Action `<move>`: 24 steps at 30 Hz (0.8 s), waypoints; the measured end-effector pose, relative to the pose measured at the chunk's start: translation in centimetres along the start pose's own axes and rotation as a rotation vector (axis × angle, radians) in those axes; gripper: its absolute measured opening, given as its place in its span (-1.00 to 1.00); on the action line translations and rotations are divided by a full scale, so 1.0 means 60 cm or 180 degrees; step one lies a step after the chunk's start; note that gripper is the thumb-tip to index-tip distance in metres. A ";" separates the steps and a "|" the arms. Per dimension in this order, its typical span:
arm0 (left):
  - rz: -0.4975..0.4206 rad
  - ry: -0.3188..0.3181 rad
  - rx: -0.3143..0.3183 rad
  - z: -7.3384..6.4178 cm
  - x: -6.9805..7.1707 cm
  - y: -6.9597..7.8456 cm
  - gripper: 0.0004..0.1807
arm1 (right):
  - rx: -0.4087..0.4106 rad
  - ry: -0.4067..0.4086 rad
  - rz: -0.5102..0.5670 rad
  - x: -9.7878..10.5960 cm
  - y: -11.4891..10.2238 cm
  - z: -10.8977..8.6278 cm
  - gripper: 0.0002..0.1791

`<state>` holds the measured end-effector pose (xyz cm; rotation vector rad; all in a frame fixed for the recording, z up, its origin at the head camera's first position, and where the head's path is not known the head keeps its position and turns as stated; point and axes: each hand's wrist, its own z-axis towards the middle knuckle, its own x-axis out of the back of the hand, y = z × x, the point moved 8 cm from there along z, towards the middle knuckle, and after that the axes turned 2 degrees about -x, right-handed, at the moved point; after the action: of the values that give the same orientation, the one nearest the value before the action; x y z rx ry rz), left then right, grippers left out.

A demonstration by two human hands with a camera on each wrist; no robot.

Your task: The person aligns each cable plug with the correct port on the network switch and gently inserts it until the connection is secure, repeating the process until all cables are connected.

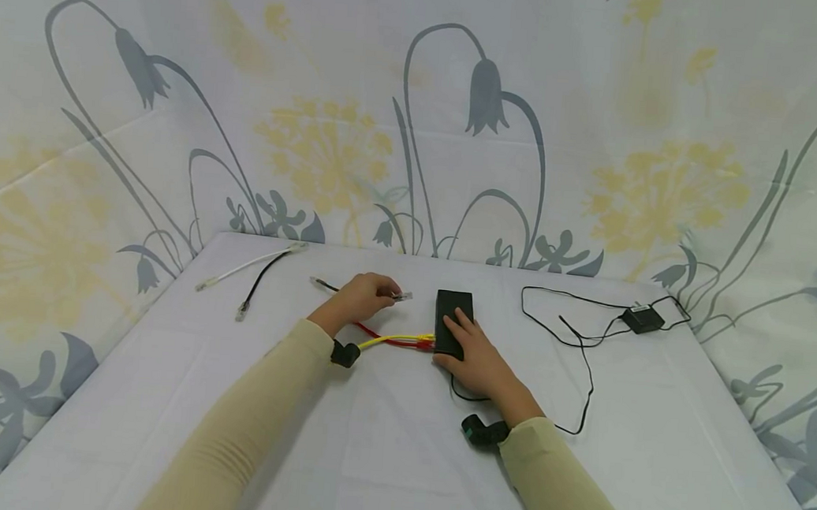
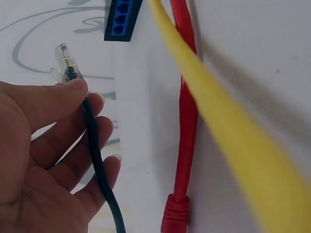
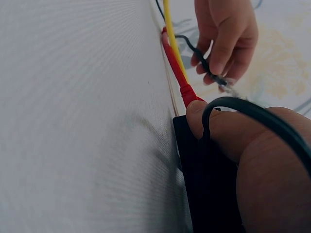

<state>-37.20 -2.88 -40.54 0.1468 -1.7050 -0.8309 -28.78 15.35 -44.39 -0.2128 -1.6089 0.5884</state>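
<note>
In the left wrist view, my left hand (image 2: 58,141) pinches a black Ethernet cable (image 2: 97,150) between thumb and fingers, just behind its clear plug (image 2: 65,58). That plug points toward a black network switch (image 1: 453,299), a short gap away. My right hand (image 1: 476,354) rests on the switch, fingers spread over its top and thumb at its near left corner. Blue ports (image 2: 121,19) line the switch's left side. A yellow cable (image 1: 392,338) and a red cable (image 1: 374,333) run into that side. The black cable's other end (image 1: 316,281) lies left of my left hand.
A white cable (image 1: 237,269) and a short black cable (image 1: 262,280) lie at the back left. On the right is a black power adapter (image 1: 642,319) with its thin cord (image 1: 590,386) looped across the white table (image 1: 394,459). Patterned cloth (image 1: 363,86) hangs behind.
</note>
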 end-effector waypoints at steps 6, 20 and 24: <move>0.0135 -0.0055 -0.0067 0.001 -0.012 0.002 -0.73 | -0.0018 -0.0016 0.0029 0.000 0.001 -0.001 -0.20; 0.0088 -0.0279 0.0010 -0.003 -0.038 0.009 -0.73 | -0.0014 -0.0029 0.0051 0.003 -0.001 -0.002 -0.19; 0.0088 -0.0331 -0.0004 -0.003 -0.046 0.010 -0.72 | -0.0016 -0.0031 0.0056 0.003 -0.002 -0.003 -0.19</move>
<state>-35.97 -1.14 -42.37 0.0801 -1.7998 -0.8315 -28.62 15.36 -44.16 -0.2284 -1.6194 0.5999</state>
